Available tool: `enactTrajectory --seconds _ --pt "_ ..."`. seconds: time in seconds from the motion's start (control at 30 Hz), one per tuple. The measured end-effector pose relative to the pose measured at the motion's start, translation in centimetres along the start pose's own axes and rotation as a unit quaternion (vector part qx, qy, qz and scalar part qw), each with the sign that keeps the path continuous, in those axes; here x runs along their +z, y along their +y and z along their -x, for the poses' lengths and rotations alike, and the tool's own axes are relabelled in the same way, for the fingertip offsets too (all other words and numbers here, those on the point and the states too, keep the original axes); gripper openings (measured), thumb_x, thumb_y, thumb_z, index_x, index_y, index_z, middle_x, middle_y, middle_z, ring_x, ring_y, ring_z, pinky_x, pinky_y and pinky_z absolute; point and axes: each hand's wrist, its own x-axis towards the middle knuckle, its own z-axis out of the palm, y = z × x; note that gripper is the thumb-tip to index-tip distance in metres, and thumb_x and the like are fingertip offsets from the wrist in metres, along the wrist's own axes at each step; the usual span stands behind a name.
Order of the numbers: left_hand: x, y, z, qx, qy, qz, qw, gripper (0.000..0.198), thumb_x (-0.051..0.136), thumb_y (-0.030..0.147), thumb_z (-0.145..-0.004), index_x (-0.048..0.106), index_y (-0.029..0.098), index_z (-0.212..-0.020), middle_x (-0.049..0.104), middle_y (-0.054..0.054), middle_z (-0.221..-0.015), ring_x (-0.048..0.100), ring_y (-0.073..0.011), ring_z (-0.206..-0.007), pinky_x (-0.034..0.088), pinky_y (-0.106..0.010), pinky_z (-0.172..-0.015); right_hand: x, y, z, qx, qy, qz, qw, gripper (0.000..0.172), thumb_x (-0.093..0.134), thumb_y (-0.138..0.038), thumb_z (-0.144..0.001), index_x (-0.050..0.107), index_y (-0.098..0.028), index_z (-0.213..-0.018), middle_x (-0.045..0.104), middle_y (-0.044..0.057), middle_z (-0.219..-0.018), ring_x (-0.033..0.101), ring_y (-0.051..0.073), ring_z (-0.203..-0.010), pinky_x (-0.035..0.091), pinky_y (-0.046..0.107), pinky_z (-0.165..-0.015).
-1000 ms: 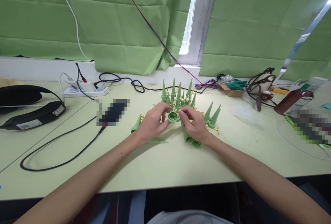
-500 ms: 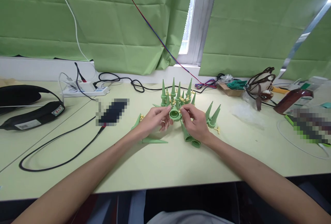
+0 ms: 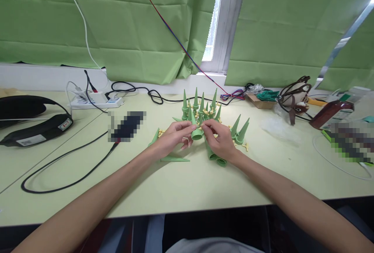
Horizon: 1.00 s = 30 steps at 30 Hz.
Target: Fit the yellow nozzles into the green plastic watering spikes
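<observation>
My left hand [image 3: 174, 135] is closed around a green plastic watering spike [image 3: 196, 134], its wide end toward me and its point up and away. My right hand [image 3: 218, 136] pinches a small yellow valve [image 3: 201, 126] against the side of this spike; the fingertips partly cover it. Beyond both hands stand several upright green spikes [image 3: 184, 105] with yellow valves [image 3: 211, 111] among them. Two more spikes [image 3: 240, 133] stand to the right, beside a loose yellow valve [image 3: 246, 146]. Under my right wrist, green spikes [image 3: 221, 162] lie with open ends toward me. Another spike [image 3: 175, 159] lies near my left wrist.
A pixelated dark device [image 3: 128, 126] on a black cable [image 3: 52, 191] lies left, near a power strip [image 3: 96, 101] and a black strapped device [image 3: 37, 132]. At right are clear plastic wrap [image 3: 279, 128], a small cardboard box [image 3: 261, 102] and a dark red bottle [image 3: 332, 113].
The spike in my left hand has tipped, so its open end, which faced me, now points lower and its cone shows. My right fingers stay at its side.
</observation>
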Motion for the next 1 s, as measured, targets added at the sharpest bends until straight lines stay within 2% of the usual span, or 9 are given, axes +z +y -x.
enactTrajectory --seconds 0.17,0.37,0.47,0.6,0.9,1.0 --pt "0.2 0.3 0.2 0.051 0.02 -0.111 0.992 0.026 0.064 0.042 -0.086 0.059 0.017 -0.083 0.05 0.003 -0.062 0.048 -0.0083 -0.051 0.037 -0.022 -0.047 0.0 -0.1 -0.1 -0.005 -0.002 0.001 1.0 0.016 0.046 -0.021 -0.096 0.056 -0.019 -0.084 0.054 0.0 -0.069 0.045 0.011 -0.058 0.038 0.024 -0.056" --pt "0.6 0.3 0.3 0.101 0.061 -0.203 0.972 0.025 0.066 0.041 -0.085 0.058 0.017 -0.084 0.049 0.003 -0.064 0.046 -0.0084 -0.051 0.038 -0.023 -0.048 0.0 0.0 0.0 0.0 -0.004 -0.005 1.0 0.015 0.047 -0.021 -0.096 0.055 -0.019 -0.084 0.052 -0.001 -0.068 0.043 0.01 -0.056 0.036 0.024 -0.054" --pt "0.7 0.2 0.3 0.135 0.084 -0.245 0.956 0.025 0.067 0.04 -0.084 0.06 0.016 -0.088 0.054 0.0 -0.077 0.048 -0.0095 -0.06 0.042 -0.023 -0.053 0.0 0.1 0.0 0.008 -0.007 -0.007 1.0 0.015 0.047 -0.021 -0.096 0.054 -0.019 -0.083 0.051 -0.002 -0.067 0.042 0.01 -0.055 0.035 0.024 -0.053" --pt "0.6 -0.2 0.3 0.189 0.099 -0.297 0.931 0.023 0.066 0.037 -0.085 0.061 0.017 -0.093 0.055 -0.002 -0.089 0.051 -0.01 -0.066 0.045 -0.022 -0.056 0.0 0.2 0.0 0.017 -0.009 -0.008 1.0 0.016 0.046 -0.022 -0.097 0.054 -0.019 -0.083 0.049 -0.002 -0.066 0.041 0.01 -0.054 0.034 0.024 -0.053" --pt "0.3 -0.8 0.1 0.309 0.109 -0.385 0.863 0.01 0.063 0.026 -0.087 0.063 0.017 -0.092 0.058 -0.004 -0.094 0.048 -0.0067 -0.06 0.043 -0.02 -0.05 0.0 0.1 0.1 0.04 -0.015 -0.025 0.999 0.016 0.047 -0.024 -0.097 0.053 -0.019 -0.083 0.046 -0.004 -0.063 0.039 0.009 -0.052 0.034 0.024 -0.051" --pt "0.0 -1.2 -0.1 0.353 0.109 -0.417 0.83 0.011 0.063 0.022 -0.088 0.064 0.018 -0.099 0.058 -0.006 -0.101 0.048 -0.0047 -0.057 0.046 -0.021 -0.053 0.0 0.1 0.0 0.048 -0.016 -0.027 0.998 0.017 0.047 -0.026 -0.097 0.053 -0.019 -0.082 0.045 -0.004 -0.062 0.039 0.009 -0.051 0.034 0.024 -0.05"
